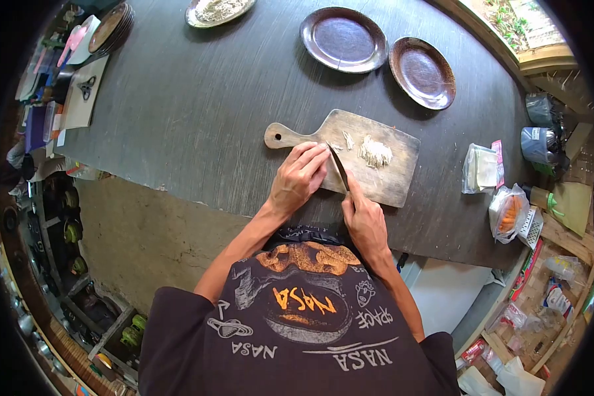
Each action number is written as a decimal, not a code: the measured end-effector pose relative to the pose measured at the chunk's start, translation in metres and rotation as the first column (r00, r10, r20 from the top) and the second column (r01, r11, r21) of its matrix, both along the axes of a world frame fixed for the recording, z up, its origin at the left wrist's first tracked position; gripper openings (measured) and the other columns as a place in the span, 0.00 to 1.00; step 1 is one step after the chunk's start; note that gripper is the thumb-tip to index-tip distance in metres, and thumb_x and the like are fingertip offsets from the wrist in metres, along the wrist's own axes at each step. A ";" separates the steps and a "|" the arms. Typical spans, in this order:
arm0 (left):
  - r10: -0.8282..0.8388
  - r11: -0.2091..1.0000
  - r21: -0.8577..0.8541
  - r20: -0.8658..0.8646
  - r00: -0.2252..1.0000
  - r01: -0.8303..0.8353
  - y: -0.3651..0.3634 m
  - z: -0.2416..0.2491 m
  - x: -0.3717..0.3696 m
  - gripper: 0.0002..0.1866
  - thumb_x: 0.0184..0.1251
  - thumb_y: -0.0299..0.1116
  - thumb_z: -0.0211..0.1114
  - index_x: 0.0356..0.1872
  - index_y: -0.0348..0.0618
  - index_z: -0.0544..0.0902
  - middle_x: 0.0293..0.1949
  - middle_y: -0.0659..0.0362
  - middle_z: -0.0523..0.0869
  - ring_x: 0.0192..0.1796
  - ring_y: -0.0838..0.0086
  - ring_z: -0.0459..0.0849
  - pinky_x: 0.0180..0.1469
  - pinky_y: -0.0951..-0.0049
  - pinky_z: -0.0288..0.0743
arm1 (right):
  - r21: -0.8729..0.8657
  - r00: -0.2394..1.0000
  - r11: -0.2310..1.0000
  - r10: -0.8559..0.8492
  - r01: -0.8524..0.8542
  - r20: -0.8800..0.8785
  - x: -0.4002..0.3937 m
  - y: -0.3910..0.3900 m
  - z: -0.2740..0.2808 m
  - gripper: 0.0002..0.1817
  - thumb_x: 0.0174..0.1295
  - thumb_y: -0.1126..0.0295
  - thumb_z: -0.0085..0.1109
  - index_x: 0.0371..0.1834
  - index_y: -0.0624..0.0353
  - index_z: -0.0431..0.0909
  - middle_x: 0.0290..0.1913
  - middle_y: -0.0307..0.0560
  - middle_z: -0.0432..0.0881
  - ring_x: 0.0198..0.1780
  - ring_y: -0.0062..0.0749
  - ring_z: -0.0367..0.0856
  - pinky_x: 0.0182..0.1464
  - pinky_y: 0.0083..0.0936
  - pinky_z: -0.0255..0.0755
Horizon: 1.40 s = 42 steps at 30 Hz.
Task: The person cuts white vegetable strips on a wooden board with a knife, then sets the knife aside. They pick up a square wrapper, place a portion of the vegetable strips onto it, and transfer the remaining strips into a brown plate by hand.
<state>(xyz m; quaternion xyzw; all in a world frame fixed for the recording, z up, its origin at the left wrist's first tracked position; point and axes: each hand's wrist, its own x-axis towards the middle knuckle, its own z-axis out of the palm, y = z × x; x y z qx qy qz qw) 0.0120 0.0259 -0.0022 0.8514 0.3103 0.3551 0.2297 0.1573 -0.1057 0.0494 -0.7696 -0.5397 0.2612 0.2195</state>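
Observation:
A wooden cutting board (396, 181) with a round handle lies on the dark table in front of me. My right hand (366, 224) is closed around a knife (338, 166), its dark blade resting over the board beside my left fingertips. My left hand (301, 177) is closed, fingers curled and pressed down at the board's handle end; what lies under them is hidden. To the right of the blade, a small heap of thin pale shreds (376, 152) sits on the board, with a few loose shreds (348, 140) nearer the knife.
Two brown oval plates (345, 39) (422, 72) stand beyond the board. A plate of pale shreds or flakes (219, 10) is at the far edge. Bagged carrots (508, 212), a grater (530, 228) and a clear packet (480, 168) lie right. Stacked plates (112, 28) stand far left.

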 end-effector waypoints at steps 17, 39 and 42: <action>0.000 1.000 -0.009 -0.021 1.000 0.000 -0.002 -0.001 -0.003 0.16 0.66 0.22 0.72 0.55 0.36 0.89 0.58 0.53 0.90 0.67 0.59 0.85 0.70 0.61 0.80 | -0.062 1.000 0.998 -0.002 0.002 -0.007 0.000 -0.010 0.004 0.34 0.73 0.72 0.56 0.84 0.49 0.64 0.29 0.64 0.85 0.30 0.60 0.86 0.38 0.53 0.79; 0.008 1.000 -0.016 0.000 1.000 -0.008 -0.002 -0.001 -0.002 0.17 0.64 0.21 0.73 0.54 0.35 0.89 0.56 0.52 0.91 0.65 0.59 0.86 0.69 0.61 0.80 | -0.051 1.000 0.999 0.007 -0.006 0.014 0.001 -0.012 0.002 0.34 0.73 0.71 0.57 0.83 0.49 0.65 0.29 0.64 0.85 0.29 0.59 0.86 0.37 0.52 0.79; 0.002 1.000 -0.003 -0.012 1.000 -0.002 -0.002 -0.003 -0.003 0.16 0.64 0.21 0.73 0.53 0.34 0.89 0.56 0.52 0.91 0.65 0.58 0.86 0.69 0.61 0.80 | -0.029 1.000 1.000 -0.005 0.004 -0.011 0.000 -0.007 0.000 0.34 0.73 0.72 0.57 0.83 0.50 0.65 0.30 0.64 0.85 0.30 0.59 0.86 0.37 0.52 0.78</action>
